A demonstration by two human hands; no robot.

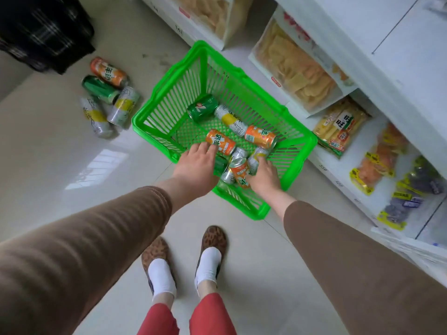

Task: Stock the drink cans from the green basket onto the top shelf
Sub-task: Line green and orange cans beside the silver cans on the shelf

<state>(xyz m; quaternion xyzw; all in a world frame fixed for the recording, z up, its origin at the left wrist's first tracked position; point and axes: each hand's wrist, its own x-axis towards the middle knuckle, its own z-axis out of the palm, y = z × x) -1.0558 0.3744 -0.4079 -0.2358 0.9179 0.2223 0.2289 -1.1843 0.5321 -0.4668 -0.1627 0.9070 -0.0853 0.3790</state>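
Observation:
The green basket [154,112] stands on the floor in front of the white shelves. Several drink cans lie in it: a green can [202,108], a silver-and-yellow can [231,119], and two orange cans [260,136] [220,141]. More cans are bunched at the near corner, among them an orange can [239,172]. My left hand [197,168] reaches into the basket with fingers spread, its fingertips touching the near orange can. My right hand [264,177] is closed around a silver-and-yellow can [257,157] in the bunch. The top shelf is out of view.
Several loose cans [108,95] lie on the floor left of the basket. A black crate [46,32] stands at the far left. Low white shelves [396,76] with snack bags [295,71] run along the right. My feet [183,264] are just behind the basket.

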